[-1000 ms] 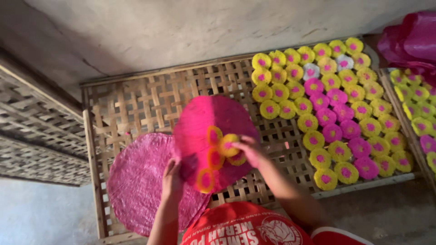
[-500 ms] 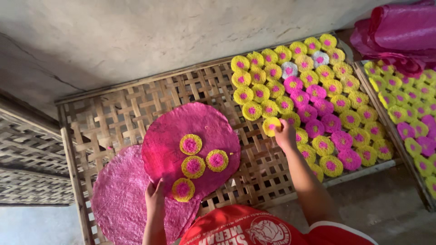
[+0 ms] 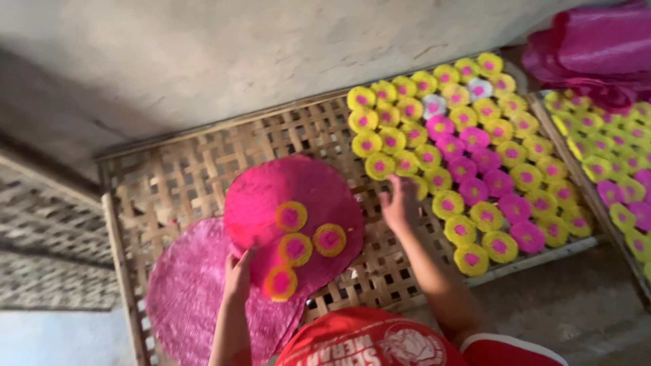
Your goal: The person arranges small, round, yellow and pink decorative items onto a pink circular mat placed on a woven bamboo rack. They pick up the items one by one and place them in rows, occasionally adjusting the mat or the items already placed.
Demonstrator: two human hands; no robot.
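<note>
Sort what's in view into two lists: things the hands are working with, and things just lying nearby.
In hand:
left hand holding pink disc
four small yellow rounds on it
right hand at the laid-out rounds
woven tray

Lying about:
second pink disc
neighbouring tray of rounds
pink bundle

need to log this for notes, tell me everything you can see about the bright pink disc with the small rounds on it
The bright pink disc is a round, flat, rough-textured mat, woven-looking. It carries four small yellow rounds with pink centres, clustered on its lower half. It lies tilted over the bamboo lattice tray, overlapping a paler pink disc beneath. The left hand grips its lower edge; the right hand is off it.
</note>
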